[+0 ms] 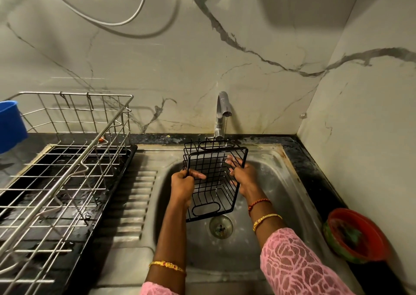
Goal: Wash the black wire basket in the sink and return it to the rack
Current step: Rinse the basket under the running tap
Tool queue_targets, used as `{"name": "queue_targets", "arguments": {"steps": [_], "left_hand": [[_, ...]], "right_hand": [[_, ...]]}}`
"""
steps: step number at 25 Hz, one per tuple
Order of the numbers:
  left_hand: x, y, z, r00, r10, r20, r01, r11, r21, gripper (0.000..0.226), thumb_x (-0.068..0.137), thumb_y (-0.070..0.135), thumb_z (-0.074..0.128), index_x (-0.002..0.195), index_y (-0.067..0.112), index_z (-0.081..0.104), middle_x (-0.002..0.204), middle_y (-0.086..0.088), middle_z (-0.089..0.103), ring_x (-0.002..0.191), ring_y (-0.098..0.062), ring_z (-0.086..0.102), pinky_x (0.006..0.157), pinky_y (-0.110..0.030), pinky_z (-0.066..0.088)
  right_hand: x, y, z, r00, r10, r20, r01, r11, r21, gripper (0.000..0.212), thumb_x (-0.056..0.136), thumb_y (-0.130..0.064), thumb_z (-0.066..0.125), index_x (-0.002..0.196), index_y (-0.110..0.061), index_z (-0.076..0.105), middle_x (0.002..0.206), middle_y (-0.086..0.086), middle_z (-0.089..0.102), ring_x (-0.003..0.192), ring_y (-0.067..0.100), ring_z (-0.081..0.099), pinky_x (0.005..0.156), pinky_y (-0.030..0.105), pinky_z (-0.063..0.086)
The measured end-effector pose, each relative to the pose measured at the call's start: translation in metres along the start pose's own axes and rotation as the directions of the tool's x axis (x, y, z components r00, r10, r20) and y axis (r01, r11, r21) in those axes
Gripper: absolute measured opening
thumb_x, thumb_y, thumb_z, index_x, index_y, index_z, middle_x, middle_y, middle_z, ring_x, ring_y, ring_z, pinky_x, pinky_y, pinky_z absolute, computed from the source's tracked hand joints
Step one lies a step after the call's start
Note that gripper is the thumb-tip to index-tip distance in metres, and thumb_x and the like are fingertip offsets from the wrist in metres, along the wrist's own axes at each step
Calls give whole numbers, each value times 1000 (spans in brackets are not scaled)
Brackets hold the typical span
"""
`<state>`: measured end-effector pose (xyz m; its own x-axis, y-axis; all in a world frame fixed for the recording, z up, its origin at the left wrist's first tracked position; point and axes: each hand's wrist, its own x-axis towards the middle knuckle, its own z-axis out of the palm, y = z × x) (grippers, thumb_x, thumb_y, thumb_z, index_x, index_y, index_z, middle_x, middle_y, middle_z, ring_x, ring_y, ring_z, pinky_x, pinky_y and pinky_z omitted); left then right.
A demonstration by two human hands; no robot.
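The black wire basket [211, 177] is held tilted on its side over the steel sink [281, 195], its open top facing me. My left hand [183, 181] grips its left rim. My right hand [242, 173] lies flat against its right wall with the fingers spread on the wires. Water runs in a thin stream from the tap [221, 112] down through the basket. The steel wire rack [67, 173] stands on a black drip tray to the left of the sink.
A blue cup [10, 125] hangs at the rack's far left corner. A red and green bowl [353, 234] sits on the dark counter at the right. The sink drain [220, 226] lies below the basket. Marble walls close in behind and to the right.
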<state>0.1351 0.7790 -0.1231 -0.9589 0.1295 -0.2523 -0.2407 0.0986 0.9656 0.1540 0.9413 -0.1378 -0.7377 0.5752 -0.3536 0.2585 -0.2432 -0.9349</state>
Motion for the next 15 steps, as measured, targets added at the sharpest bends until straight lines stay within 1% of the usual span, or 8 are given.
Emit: {"name": "queue_targets", "arguments": {"steps": [2, 3, 4, 8, 10, 12, 14, 15], "left_hand": [[1, 1, 2, 1000, 7, 3, -7, 1000, 4, 49, 80, -20, 29, 65, 9, 66, 97, -23, 67, 120, -51, 44, 109, -53, 34], [2, 3, 3, 1000, 12, 8, -12, 1000, 6, 49, 80, -20, 29, 65, 9, 66, 96, -21, 67, 120, -53, 43, 108, -53, 35], [3, 4, 4, 1000, 19, 15, -19, 1000, 7, 49, 80, -20, 29, 65, 9, 66, 95, -18, 67, 121, -54, 42, 108, -52, 36], [5, 6, 11, 999, 30, 44, -30, 1000, -4, 48, 83, -19, 30, 66, 9, 66, 91, -16, 67, 120, -59, 36, 109, -55, 32], [7, 5, 14, 998, 32, 49, -31, 999, -7, 48, 84, -18, 31, 66, 10, 66, 93, -16, 67, 120, -57, 39, 109, -53, 33], [8, 4, 16, 999, 27, 41, -26, 1000, -13, 49, 85, -17, 32, 65, 11, 66, 95, -15, 67, 119, -51, 46, 109, -44, 35], [8, 3, 16, 999, 20, 32, -19, 1000, -24, 49, 87, -16, 32, 65, 10, 66, 94, -16, 66, 117, -45, 51, 110, -39, 33], [7, 2, 16, 999, 18, 29, -17, 1000, -25, 48, 88, -16, 32, 65, 10, 66, 94, -16, 66, 116, -43, 52, 111, -40, 32]], "right_hand": [[2, -4, 1, 1000, 5, -1, -5, 1000, -7, 38, 91, 2, 46, 117, -19, 63, 121, -2, 63, 103, 11, 58, 89, 36, 47], [4, -5, 1, 1000, 5, -11, -6, 1000, -19, 36, 91, 0, 47, 115, -21, 64, 121, 0, 64, 108, 16, 59, 91, 40, 47], [6, -6, 1, 1000, 2, -19, -2, 999, -37, 37, 91, 1, 46, 113, -23, 64, 121, 1, 64, 108, 18, 59, 90, 42, 48], [17, -7, -5, 997, -19, -69, 14, 997, -74, 40, 89, 2, 46, 106, -28, 66, 113, -8, 66, 93, 6, 59, 81, 35, 51], [20, -7, -7, 998, -25, -62, 21, 998, -62, 44, 88, 6, 45, 109, -26, 65, 111, -8, 66, 97, 8, 59, 83, 34, 50], [22, -7, -9, 998, -25, -54, 22, 998, -55, 47, 86, 10, 43, 111, -24, 65, 111, -9, 66, 102, 8, 59, 86, 33, 49], [23, -6, -9, 998, -25, -51, 22, 999, -48, 45, 86, 9, 45, 110, -24, 66, 109, -10, 67, 100, 7, 59, 84, 33, 49], [23, -5, -8, 998, -24, -49, 22, 999, -45, 43, 87, 7, 46, 108, -24, 66, 108, -10, 67, 97, 6, 59, 81, 32, 49]]}}
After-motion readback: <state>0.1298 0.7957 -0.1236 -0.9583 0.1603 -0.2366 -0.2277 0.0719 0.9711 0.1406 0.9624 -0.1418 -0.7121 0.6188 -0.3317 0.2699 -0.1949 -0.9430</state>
